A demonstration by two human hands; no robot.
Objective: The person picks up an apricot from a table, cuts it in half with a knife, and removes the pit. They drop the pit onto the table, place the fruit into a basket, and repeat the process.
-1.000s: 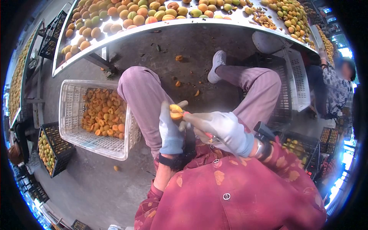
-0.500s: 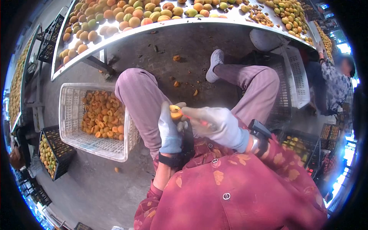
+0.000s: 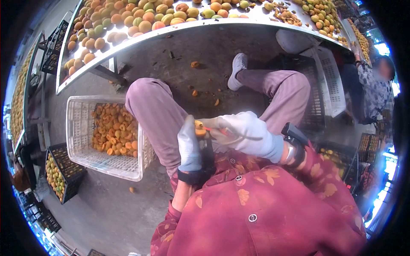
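In a white glove with a blue cuff, my left hand (image 3: 188, 144) is closed around a cut apricot (image 3: 200, 132), its orange flesh facing up. My right hand (image 3: 248, 131), gloved too, grips a small red tool (image 3: 207, 128) whose tip meets the fruit. Most of that tool is hidden by the fingers, so its exact kind does not show. Both hands are together above my lap. To the left of my knee, a white plastic crate (image 3: 73, 141) holds many apricot halves (image 3: 113, 132).
Ahead stands a metal-topped table (image 3: 171, 29) spread with whole apricots (image 3: 145, 21). A black crate of fruit (image 3: 64, 175) sits at the left, another (image 3: 335, 160) at the right. A white crate (image 3: 331, 81) leans beyond my right knee. A co-worker (image 3: 373, 89) is at far right.
My right hand has turned slightly and its fingers press closer to the apricot. My left hand still holds the fruit in nearly the same place.
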